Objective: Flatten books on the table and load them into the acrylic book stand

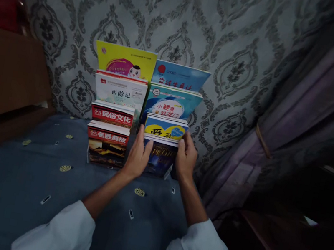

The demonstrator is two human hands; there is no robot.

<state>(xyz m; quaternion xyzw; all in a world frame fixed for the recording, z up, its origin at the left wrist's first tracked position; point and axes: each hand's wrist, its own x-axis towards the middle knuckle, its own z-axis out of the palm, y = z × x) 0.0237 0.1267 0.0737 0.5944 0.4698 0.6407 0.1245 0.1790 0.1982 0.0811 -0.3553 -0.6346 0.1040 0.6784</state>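
Two columns of children's books stand in stepped rows in a low rack (87, 155). At the front of the right column is a dark blue book (159, 160). My left hand (138, 154) grips its left side, thumb up along the front near the top edge. On the opposite side my right hand (186, 155) closes on the right edge, thumb at the top corner. Just behind stands a yellow-and-blue book (166, 128), close to the fingertips. Farther back are a teal book (173, 103) and a light blue book (181, 75). Some fingers are hidden behind the edges.
In the left column are a red-and-black book (106, 145), a red-topped book (113, 115), a white book (120, 92) and a yellow book (126, 59). A purple curtain (244, 154) hangs right. A brown box (6, 74) stands left. Blue patterned cloth (87, 188) lies underneath.
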